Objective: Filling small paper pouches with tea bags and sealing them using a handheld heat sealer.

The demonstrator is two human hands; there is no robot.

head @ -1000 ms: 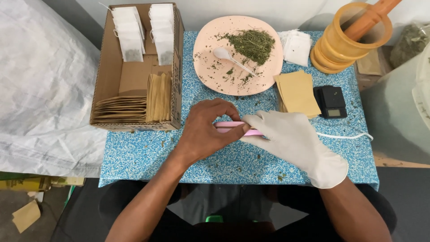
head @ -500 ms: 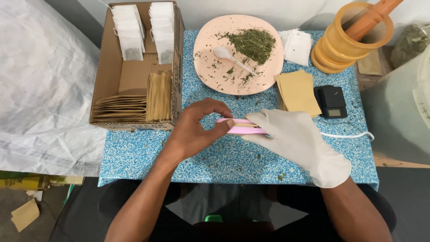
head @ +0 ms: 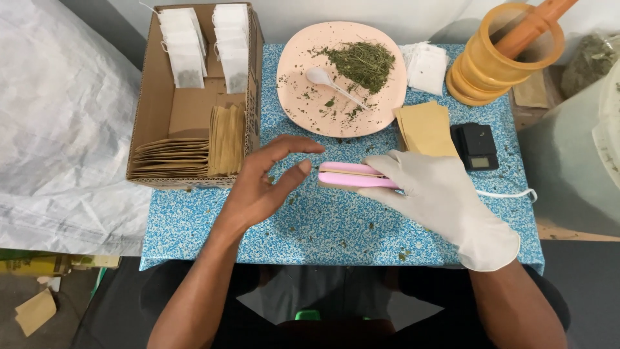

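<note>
Right grip [head: 426, 187] presses flat on pink sealer [head: 352, 176]; left hand [head: 268, 184] spread, hovering beside.

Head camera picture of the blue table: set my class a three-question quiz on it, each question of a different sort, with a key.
1. True or false: the gloved right hand rests on the pink sealer.
2. What lies on the plate beside the dried herbs? A) a knife B) a white spoon C) a cup
3. Fill in: the bare left hand is open, with its fingers just to the ____ of the sealer's end in the picture.

Key: 1 true. 2 B. 3 left.
</note>
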